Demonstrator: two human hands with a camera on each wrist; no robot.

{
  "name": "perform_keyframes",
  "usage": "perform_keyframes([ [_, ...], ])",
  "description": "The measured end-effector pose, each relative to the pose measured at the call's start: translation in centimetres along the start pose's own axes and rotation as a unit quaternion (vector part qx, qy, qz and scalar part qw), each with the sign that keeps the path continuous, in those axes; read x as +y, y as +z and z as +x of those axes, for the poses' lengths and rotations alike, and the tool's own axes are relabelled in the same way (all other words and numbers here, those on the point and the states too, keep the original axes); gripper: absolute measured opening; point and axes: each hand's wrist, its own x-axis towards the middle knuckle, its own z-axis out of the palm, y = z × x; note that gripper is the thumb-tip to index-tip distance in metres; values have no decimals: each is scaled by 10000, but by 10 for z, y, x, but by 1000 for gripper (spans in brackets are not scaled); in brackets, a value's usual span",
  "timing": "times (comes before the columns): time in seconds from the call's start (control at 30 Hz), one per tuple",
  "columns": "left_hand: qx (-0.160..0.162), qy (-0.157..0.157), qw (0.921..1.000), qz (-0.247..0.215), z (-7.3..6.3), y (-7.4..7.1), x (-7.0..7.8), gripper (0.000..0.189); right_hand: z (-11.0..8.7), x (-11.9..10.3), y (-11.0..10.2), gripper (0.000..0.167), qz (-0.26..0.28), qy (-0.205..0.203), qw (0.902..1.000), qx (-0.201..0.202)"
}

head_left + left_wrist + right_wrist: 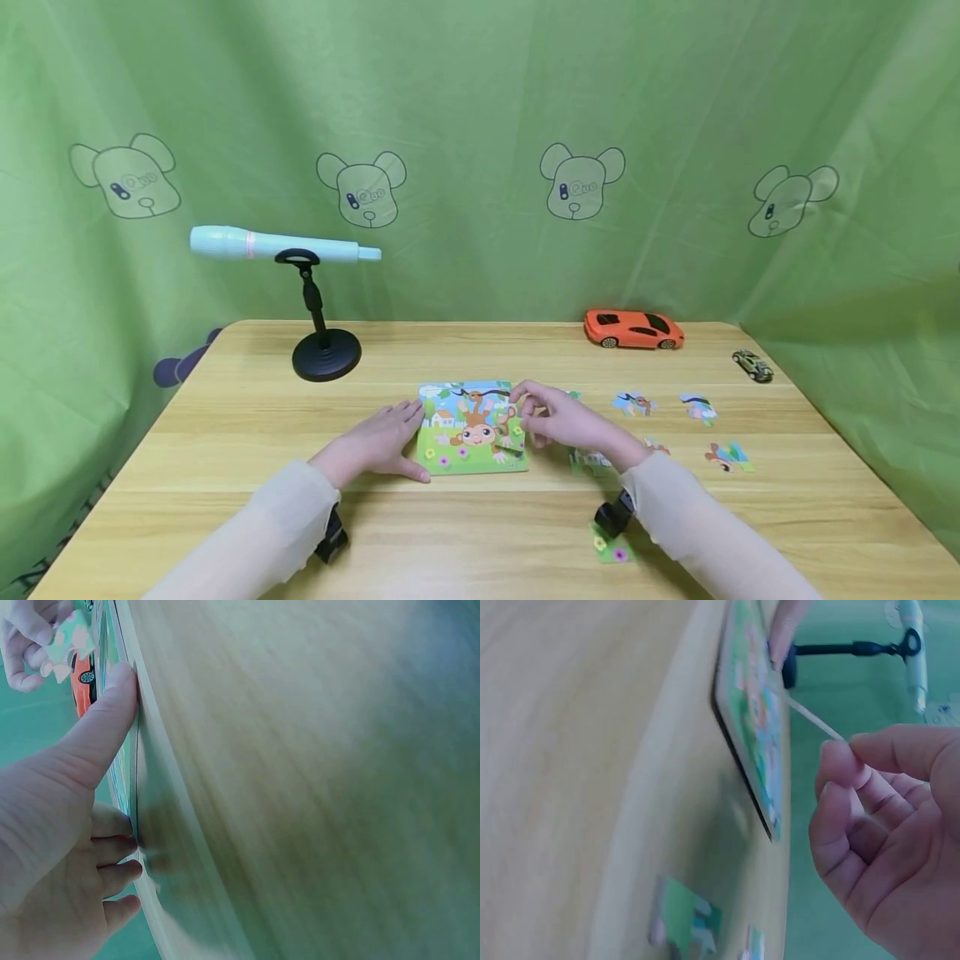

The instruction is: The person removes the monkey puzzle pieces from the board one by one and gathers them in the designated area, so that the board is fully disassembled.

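A monkey jigsaw board (442, 458) lies flat on the wooden table in the head view. My left hand (378, 443) rests at its left side, fingertips at the upper left edge and thumb near the lower left corner. Between thumb and forefinger, my right hand (558, 419) pinches a jigsaw piece (512, 435) over the right part of the board. The right wrist view shows this piece (815, 719) edge-on, tilted and raised above the board, whose pictured side (754, 712) slants away. In the left wrist view, the left thumb (109, 712) lies along the board's edge.
Several loose jigsaw pieces (699, 408) lie right of the board, some partly behind the right arm. One piece (615, 548) is near the front, below the wrist camera. An orange toy car (633, 331), a small patterned car (752, 366) and a microphone stand (326, 354) stand farther back.
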Motion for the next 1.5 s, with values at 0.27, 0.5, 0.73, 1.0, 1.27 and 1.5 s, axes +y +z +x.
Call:
perform_keyframes([
  [0.27, -15, -26, 10000, -26, 0, 1, 0, 101, -16, 2, -22, 30, 106, 114, 9993, 354],
  [0.5, -3, -19, 10000, -52, 0, 0, 0, 101, -39, 9, -43, 31, 335, 191, 9975, 595],
  [0.73, 29, 27, 10000, 28, -1, 0, 1, 100, -73, 27, -68, 30, 194, 129, 9967, 782],
  [1.0, 57, 24, 10000, -4, -2, -1, 2, 100, -120, 47, -99, 36, -33, 198, 9974, 694],
  [1.27, 46, 21, 10000, -13, -1, -1, 3, 100, -170, 76, -127, 28, 129, 18, 9995, 299],
  [1.5, 39, 53, 10000, -1, -2, -1, 3, 100, -211, 105, -146, 35, 599, 479, 9971, -5],
])
